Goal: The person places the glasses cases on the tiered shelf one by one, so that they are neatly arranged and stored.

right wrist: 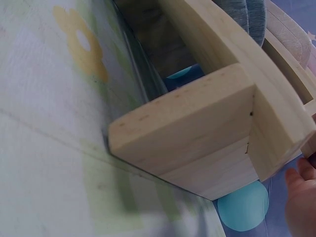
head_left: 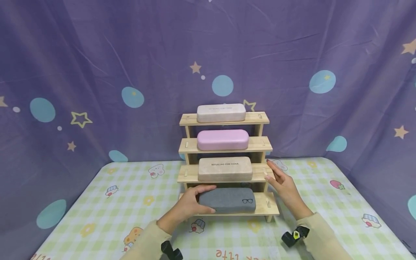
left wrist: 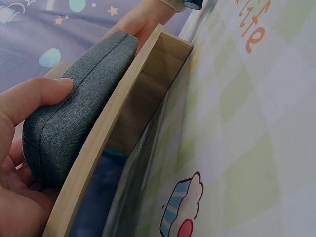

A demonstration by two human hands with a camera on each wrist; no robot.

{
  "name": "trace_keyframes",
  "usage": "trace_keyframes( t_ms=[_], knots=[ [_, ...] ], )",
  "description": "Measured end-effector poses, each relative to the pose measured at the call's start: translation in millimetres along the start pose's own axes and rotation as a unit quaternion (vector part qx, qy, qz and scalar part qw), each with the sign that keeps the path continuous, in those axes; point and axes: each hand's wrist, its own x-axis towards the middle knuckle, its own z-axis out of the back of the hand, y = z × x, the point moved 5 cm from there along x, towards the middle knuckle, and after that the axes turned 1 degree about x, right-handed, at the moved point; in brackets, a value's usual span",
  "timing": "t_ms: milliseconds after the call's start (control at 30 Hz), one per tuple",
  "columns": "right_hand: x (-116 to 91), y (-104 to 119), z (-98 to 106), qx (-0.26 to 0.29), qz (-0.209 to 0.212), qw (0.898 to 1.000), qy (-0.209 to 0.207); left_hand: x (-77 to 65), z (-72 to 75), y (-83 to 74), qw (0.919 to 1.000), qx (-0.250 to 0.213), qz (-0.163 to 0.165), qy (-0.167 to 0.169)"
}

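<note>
A blue-grey glasses case (head_left: 227, 200) with a small glasses print lies on the lowest step of a tiered wooden stand (head_left: 267, 208). My left hand (head_left: 191, 204) grips its left end, thumb on the front and fingers over the back edge. In the left wrist view the thumb presses the fabric side of the case. My right hand (head_left: 286, 187) holds the right end of the stand's second step from the bottom, thumb and fingers spread along that edge. Only part of this hand shows in the right wrist view.
Above sit a beige glasses case (head_left: 225, 172) with printed lettering, a pink case (head_left: 222, 140) and a whitish case (head_left: 221, 113), one per step. The stand rests on a checked tablecloth (head_left: 130, 202), before a purple curtain (head_left: 169, 47).
</note>
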Motion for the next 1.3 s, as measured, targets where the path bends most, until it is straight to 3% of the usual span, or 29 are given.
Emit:
trace_keyframes(
  t_ms=[533,767,933,1133,1300],
  knots=[
    [0.0,-1.0,-1.1,0.011,0.005,1.0,0.007,-1.6,-1.8,-0.3,0.9995,0.006,-0.025,0.02],
    [0.3,-2.9,0.1,0.008,0.002,1.0,0.001,-2.0,-0.2,0.4,0.9968,0.051,-0.055,0.026],
    [1.0,-6.0,-1.0,0.014,0.004,1.0,0.001,-12.3,7.5,2.8,0.9952,0.052,-0.081,0.022],
    [1.3,-8.6,-1.6,0.012,0.002,1.0,0.002,-34.3,22.1,4.9,0.9904,0.068,-0.119,0.011],
    [2.5,-9.3,0.8,0.004,0.007,1.0,0.004,-51.0,38.9,0.1,0.9823,0.114,-0.14,-0.047]
  ],
)
